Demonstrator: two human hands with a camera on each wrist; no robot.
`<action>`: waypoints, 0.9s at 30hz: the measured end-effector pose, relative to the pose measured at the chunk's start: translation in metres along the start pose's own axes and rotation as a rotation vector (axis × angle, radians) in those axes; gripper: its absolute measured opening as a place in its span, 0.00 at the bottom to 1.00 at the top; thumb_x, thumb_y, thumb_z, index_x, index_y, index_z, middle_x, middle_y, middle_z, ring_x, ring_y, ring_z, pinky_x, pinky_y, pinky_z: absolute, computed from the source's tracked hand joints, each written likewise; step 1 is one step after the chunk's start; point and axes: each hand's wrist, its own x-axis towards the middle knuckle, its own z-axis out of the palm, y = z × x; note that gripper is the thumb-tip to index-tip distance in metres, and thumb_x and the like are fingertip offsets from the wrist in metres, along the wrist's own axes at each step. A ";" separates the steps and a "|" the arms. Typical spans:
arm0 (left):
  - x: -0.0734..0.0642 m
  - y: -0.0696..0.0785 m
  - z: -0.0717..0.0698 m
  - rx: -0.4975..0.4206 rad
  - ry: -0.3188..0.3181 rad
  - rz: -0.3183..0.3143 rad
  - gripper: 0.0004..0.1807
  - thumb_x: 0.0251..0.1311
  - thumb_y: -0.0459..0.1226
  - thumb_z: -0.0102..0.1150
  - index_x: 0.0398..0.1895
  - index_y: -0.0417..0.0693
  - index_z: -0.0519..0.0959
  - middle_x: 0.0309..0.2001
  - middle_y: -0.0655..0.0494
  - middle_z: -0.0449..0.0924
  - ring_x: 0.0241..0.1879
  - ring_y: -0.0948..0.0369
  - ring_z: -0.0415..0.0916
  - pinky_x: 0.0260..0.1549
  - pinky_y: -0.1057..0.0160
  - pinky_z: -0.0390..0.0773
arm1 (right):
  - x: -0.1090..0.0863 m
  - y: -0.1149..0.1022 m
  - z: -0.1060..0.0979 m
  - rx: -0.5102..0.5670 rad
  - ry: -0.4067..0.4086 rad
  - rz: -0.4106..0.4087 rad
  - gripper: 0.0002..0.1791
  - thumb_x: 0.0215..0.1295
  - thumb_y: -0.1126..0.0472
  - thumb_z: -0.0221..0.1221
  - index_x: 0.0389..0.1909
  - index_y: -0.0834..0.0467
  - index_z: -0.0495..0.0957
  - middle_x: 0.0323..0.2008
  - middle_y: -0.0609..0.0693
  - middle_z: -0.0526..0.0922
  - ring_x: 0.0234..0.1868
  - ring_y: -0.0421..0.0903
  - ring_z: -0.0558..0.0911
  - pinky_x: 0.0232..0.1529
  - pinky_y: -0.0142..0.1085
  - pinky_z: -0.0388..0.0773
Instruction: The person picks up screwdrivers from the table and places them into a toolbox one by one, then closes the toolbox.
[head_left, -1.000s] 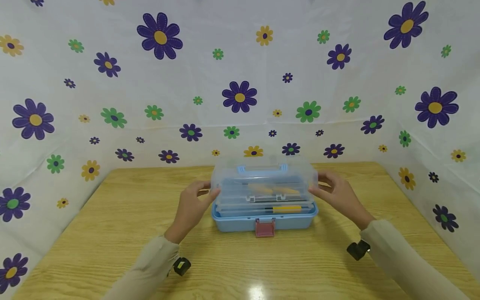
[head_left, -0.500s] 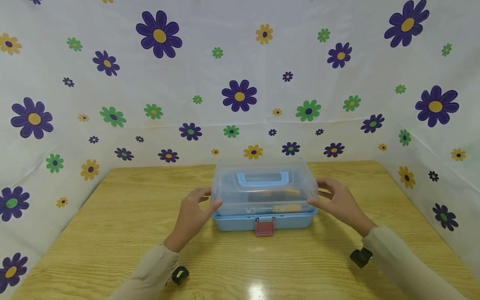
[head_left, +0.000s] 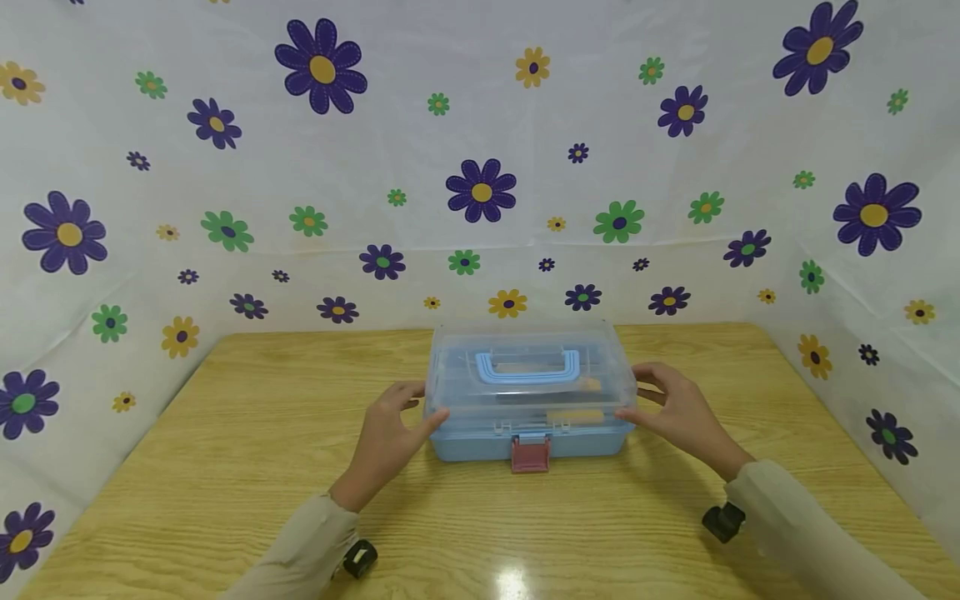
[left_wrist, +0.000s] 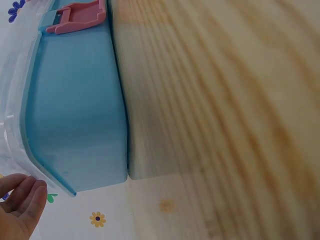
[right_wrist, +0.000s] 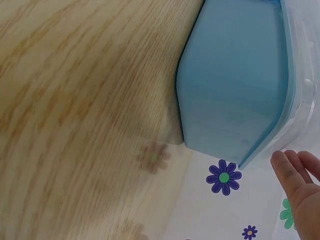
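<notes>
In the head view a light-blue plastic toolbox [head_left: 480,448] stands on the table, its clear lid [head_left: 457,379] lying down over the base. A blue handle [head_left: 528,377] is on the lid's top. The pink latch [head_left: 530,457] hangs down at the front. My left hand [head_left: 386,442] holds the lid's left end, thumb at the front corner; the left wrist view shows its fingertips [left_wrist: 37,187] by the lid's edge. My right hand [head_left: 684,415] holds the right end the same way, fingertips [right_wrist: 281,159] close to the lid's rim. Through the lid show yellow-handled items [head_left: 574,417], blurred.
The wooden table [head_left: 262,433] runs back to a white cloth [head_left: 360,167] printed with flowers, which also rises at both sides. Dark wrist cameras [head_left: 360,558] hang under both sleeves.
The clear lid has come down from partly raised onto the blue base, and both hands have lowered slightly with it. The handle now shows fully on top. The base has stayed in place.
</notes>
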 end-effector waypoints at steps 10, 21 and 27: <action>-0.003 0.000 0.001 0.032 -0.025 -0.014 0.24 0.51 0.41 0.68 0.48 0.35 0.79 0.47 0.42 0.80 0.47 0.50 0.79 0.45 0.54 0.80 | -0.001 0.005 0.001 -0.017 -0.005 -0.019 0.30 0.53 0.59 0.68 0.54 0.67 0.69 0.52 0.63 0.75 0.56 0.61 0.76 0.54 0.47 0.75; -0.003 -0.002 0.000 0.059 -0.034 0.006 0.24 0.51 0.41 0.69 0.49 0.36 0.79 0.46 0.44 0.80 0.46 0.52 0.79 0.45 0.56 0.80 | -0.002 0.003 0.003 -0.025 -0.004 -0.047 0.30 0.53 0.60 0.68 0.54 0.67 0.69 0.52 0.62 0.74 0.56 0.60 0.75 0.54 0.44 0.76; -0.002 0.001 -0.006 0.146 -0.103 0.008 0.28 0.53 0.45 0.66 0.52 0.35 0.77 0.48 0.44 0.79 0.49 0.51 0.78 0.47 0.53 0.79 | -0.001 0.005 0.003 -0.060 -0.009 -0.054 0.31 0.52 0.61 0.69 0.54 0.67 0.68 0.52 0.61 0.74 0.55 0.59 0.76 0.54 0.44 0.76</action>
